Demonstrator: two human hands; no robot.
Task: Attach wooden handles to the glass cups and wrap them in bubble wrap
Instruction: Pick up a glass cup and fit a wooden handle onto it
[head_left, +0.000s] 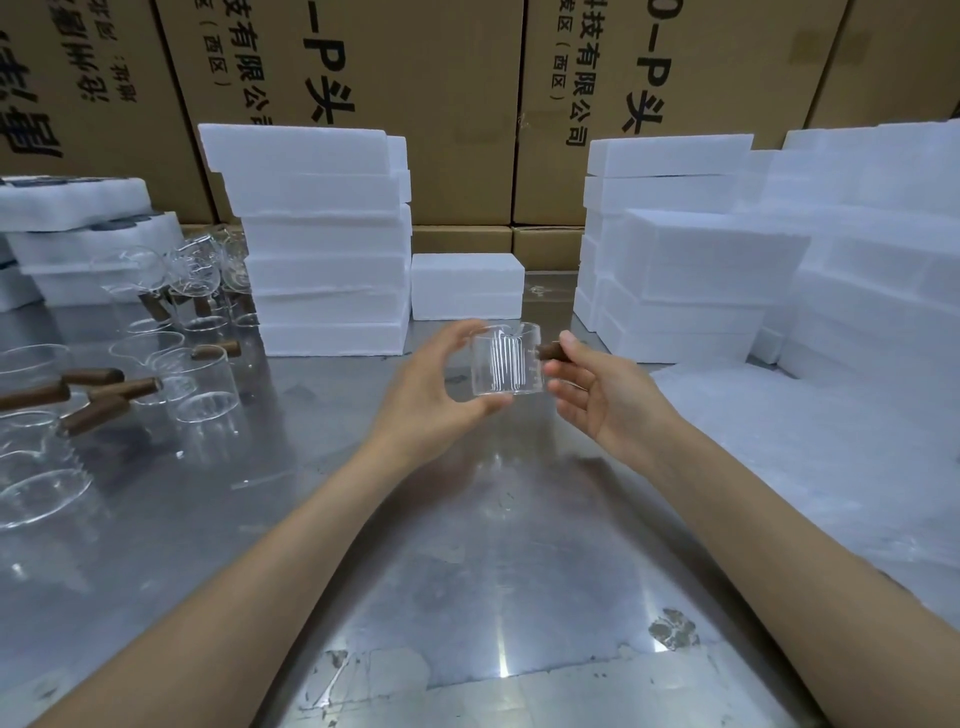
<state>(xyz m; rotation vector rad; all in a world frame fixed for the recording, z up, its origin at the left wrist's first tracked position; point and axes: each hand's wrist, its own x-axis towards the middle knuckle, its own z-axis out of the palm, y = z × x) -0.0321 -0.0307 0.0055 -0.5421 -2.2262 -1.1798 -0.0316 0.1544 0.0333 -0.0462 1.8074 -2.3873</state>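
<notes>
glass cup (506, 364) between both hands

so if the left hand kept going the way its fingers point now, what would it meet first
Most likely the glass cup: the left hand already curls round its near side, fingers pointing up and right. Past the cup lies the small foam block at the back, though depth from this one view is hard to judge.

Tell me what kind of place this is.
Probably a packing area in a warehouse or factory: printed cardboard cartons line the back, white foam boxes stand stacked on a metal table, and many glass cups wait at the left.
</notes>
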